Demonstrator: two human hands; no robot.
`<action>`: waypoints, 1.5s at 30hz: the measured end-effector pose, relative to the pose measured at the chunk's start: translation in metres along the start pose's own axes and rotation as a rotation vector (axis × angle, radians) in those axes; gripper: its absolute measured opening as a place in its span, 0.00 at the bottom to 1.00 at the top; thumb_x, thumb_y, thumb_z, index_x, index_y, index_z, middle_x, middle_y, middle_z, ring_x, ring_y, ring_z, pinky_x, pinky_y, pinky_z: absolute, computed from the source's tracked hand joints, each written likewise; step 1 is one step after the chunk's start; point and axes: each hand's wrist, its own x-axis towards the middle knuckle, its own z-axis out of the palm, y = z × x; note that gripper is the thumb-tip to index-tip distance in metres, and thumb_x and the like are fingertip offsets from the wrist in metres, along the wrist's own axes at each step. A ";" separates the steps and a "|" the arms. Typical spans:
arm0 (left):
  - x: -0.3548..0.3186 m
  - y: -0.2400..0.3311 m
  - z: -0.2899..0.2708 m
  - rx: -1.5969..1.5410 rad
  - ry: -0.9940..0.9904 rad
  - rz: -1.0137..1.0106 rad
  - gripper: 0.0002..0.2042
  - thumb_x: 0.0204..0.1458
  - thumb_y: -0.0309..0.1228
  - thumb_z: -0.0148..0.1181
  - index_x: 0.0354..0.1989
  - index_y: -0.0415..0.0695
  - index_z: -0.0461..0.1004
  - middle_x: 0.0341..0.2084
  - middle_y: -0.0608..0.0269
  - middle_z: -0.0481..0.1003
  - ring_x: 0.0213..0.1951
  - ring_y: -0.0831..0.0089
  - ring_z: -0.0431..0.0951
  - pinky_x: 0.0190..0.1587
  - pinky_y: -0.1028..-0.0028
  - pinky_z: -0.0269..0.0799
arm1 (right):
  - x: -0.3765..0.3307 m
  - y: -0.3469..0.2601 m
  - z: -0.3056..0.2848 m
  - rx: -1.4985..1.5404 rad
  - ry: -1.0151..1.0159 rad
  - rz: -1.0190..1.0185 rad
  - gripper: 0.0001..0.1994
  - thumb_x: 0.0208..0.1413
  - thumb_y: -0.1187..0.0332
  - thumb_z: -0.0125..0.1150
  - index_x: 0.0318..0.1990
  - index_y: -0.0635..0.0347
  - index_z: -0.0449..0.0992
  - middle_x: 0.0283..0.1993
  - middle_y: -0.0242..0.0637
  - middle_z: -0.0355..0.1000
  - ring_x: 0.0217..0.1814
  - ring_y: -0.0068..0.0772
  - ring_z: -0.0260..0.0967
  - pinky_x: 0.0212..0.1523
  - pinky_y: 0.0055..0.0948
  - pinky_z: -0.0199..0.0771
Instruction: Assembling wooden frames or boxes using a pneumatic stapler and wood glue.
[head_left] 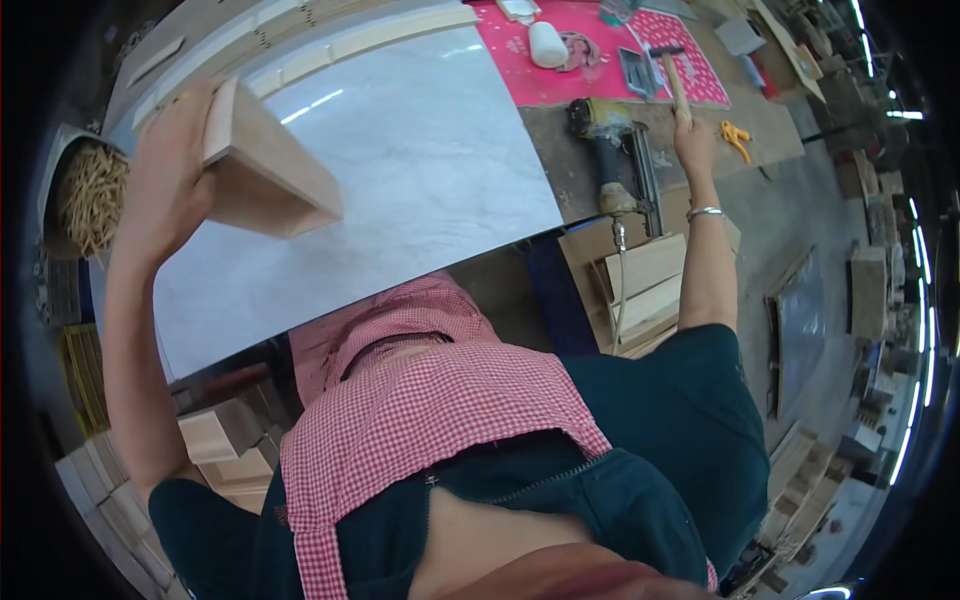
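My left hand (172, 175) is closed on the upper edge of a pale wooden box (275, 170), which stands tilted over the left part of the white marbled tabletop (420, 140). Its far side is hidden from me. On the right, my right hand (694, 143) grips the wooden handle of a hammer (675, 80), whose dark head lies over the pink spotted cloth (515, 55). Between the two hands, nearer the right one, a nail gun (610, 150) rests on the brown bench top, with an air hose (622, 270) running down from it.
At the left edge, a container (50, 190) holds many thin wooden strips. Long pale wooden strips (350, 45) line the table's far edge. A white bottle (547, 45), a pink rag (580, 50) and a small grey tray (636, 72) sit on the cloth. Orange pliers (737, 140) lie right of my hand. Boards (645, 285) stand below the bench.
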 end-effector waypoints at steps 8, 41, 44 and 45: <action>-0.007 -0.004 0.000 0.058 -0.092 -0.118 0.35 0.44 0.14 0.45 0.67 0.44 0.61 0.58 0.48 0.70 0.57 0.48 0.68 0.63 0.57 0.62 | 0.003 0.063 0.040 -0.118 -0.095 0.143 0.26 0.63 0.50 0.47 0.37 0.68 0.82 0.37 0.57 0.79 0.39 0.64 0.76 0.41 0.51 0.76; 0.016 -0.008 0.008 -0.058 -0.083 0.109 0.11 0.47 0.25 0.57 0.38 0.35 0.74 0.33 0.47 0.79 0.37 0.50 0.80 0.42 0.57 0.73 | -0.080 -0.190 -0.067 0.023 -0.500 0.077 0.15 0.47 0.68 0.65 0.36 0.73 0.74 0.25 0.50 0.74 0.32 0.50 0.76 0.35 0.38 0.78; 0.013 -0.007 0.002 -0.040 -0.093 0.025 0.10 0.46 0.25 0.58 0.37 0.36 0.75 0.32 0.47 0.80 0.37 0.50 0.80 0.42 0.55 0.73 | -0.097 -0.267 -0.129 0.117 -0.489 -0.176 0.13 0.47 0.70 0.69 0.38 0.70 0.77 0.26 0.40 0.75 0.29 0.32 0.75 0.30 0.26 0.75; 0.013 -0.004 0.001 -0.037 -0.100 0.009 0.10 0.46 0.25 0.58 0.37 0.36 0.76 0.32 0.47 0.80 0.37 0.50 0.80 0.42 0.55 0.73 | -0.102 -0.284 -0.149 0.111 -0.485 -0.169 0.13 0.47 0.70 0.69 0.38 0.70 0.77 0.26 0.40 0.75 0.29 0.32 0.75 0.30 0.26 0.75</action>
